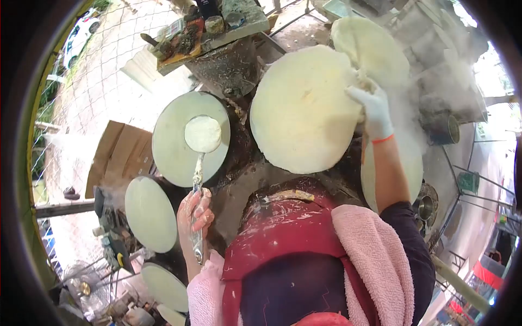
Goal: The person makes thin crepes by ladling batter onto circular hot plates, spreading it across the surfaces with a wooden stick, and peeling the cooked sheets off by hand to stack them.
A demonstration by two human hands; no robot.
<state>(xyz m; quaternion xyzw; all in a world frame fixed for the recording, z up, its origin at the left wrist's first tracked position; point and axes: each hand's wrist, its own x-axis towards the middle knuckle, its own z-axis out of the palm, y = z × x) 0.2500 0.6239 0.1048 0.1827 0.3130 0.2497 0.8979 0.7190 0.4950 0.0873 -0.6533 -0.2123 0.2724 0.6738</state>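
Note:
My left hand [196, 212] is closed around the handle of a ladle [199, 174]. White liquid batter [204, 133] fills the ladle's bowl, which is over a round pale steaming surface [168, 141] on the left. At the right edge of a large, pale round lid [304, 111], my right hand [375, 111] wears a white glove with an orange band at the wrist. Its thumb lies over the rim and its fingers are partly hidden there. Steam blurs the area around this hand.
More pale round surfaces stand at the far right [375, 51], beneath my right arm [378, 179], and at lower left [152, 214]. Cardboard [119, 157] leans at the left. A cluttered board [217, 41] sits at the back. Metal pots [426, 206] are at the right.

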